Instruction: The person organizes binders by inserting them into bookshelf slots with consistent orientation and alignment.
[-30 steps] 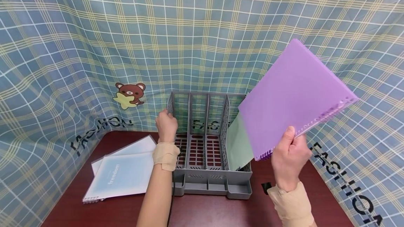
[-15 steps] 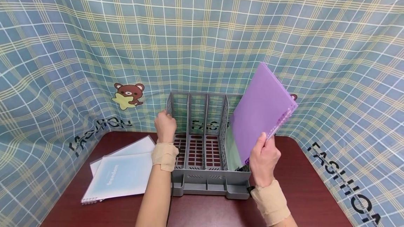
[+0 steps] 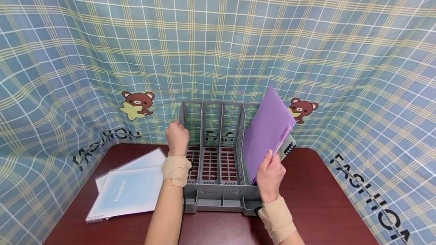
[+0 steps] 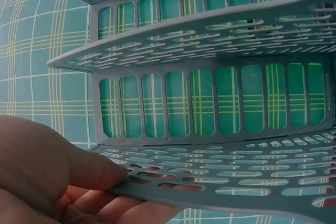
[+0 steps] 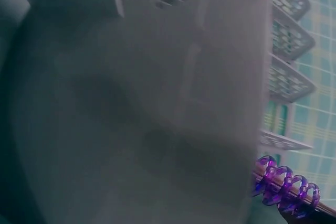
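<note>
My right hand (image 3: 270, 177) grips a purple spiral-bound notebook (image 3: 265, 131) by its coiled edge, thumb on the near side. The notebook stands tilted at the rightmost compartment of a grey desktop file organizer (image 3: 221, 191). Behind it shows part of a pale green notebook (image 3: 287, 147) with a black coil. My left hand (image 3: 178, 138) holds the organizer's left side wall; in the left wrist view the thumb lies over the slotted panel (image 4: 252, 169), with fingers beneath it. Purple coils (image 5: 286, 187) appear at lower right in the right wrist view, where a blurred grey surface fills most of the frame.
Two pale blue-white notebooks (image 3: 131, 192) overlap on the dark red table (image 3: 316, 207), left of the organizer. Small open trays (image 3: 232, 201) line the organizer's front. A plaid curtain (image 3: 218, 41) surrounds the table. A black cable (image 3: 184, 207) runs beside the left forearm.
My right hand has moved left and down with the purple notebook, bringing it to the rightmost compartment. The green notebook's coil now shows at its right. My left hand stays on the organizer's wall.
</note>
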Motion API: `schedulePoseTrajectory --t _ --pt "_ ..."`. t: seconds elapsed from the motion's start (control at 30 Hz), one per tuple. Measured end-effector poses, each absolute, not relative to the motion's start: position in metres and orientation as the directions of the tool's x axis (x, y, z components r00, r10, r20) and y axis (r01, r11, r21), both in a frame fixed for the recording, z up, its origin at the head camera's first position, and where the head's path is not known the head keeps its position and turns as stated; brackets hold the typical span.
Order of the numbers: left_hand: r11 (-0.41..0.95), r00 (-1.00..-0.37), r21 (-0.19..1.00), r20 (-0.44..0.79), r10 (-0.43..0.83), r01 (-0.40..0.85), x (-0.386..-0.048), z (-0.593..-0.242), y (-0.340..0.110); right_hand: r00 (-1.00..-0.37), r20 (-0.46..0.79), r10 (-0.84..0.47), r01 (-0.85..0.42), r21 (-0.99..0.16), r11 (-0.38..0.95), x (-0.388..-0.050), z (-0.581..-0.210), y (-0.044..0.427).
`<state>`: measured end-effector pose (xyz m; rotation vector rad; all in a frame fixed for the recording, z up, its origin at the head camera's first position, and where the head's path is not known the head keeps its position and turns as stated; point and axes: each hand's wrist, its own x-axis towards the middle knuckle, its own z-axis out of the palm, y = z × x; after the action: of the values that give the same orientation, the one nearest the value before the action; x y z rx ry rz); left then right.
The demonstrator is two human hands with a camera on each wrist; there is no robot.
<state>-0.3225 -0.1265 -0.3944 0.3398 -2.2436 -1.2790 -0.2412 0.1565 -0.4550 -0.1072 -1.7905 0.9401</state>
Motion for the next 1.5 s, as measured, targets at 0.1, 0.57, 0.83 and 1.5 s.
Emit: schedulePoseTrajectory --t 0.1,0.57,0.83,1.5 --pt "0.523 -0.828 0.851 0.319 -0.462 0.036 -0.322 -0.396 -0.127 -0.463 0.742 0.485 -0.339 -0.653 0.677 -0.243 -0.464 0.153" --pt "0.543 -0.822 0.839 0.339 -0.457 0.044 -0.322 -0.396 -0.125 -0.499 0.715 0.489 -0.283 -0.668 0.688 -0.243 -0.484 0.144" --pt "0.538 -0.820 0.842 0.344 -0.457 0.053 -0.324 -0.397 -0.126 -0.563 0.676 0.476 -0.226 -0.680 0.698 -0.238 -0.486 0.144" --pt "0.509 -0.819 0.859 0.334 -0.467 0.060 -0.321 -0.398 -0.128 -0.665 0.581 0.470 -0.092 -0.688 0.720 -0.223 -0.479 0.158"
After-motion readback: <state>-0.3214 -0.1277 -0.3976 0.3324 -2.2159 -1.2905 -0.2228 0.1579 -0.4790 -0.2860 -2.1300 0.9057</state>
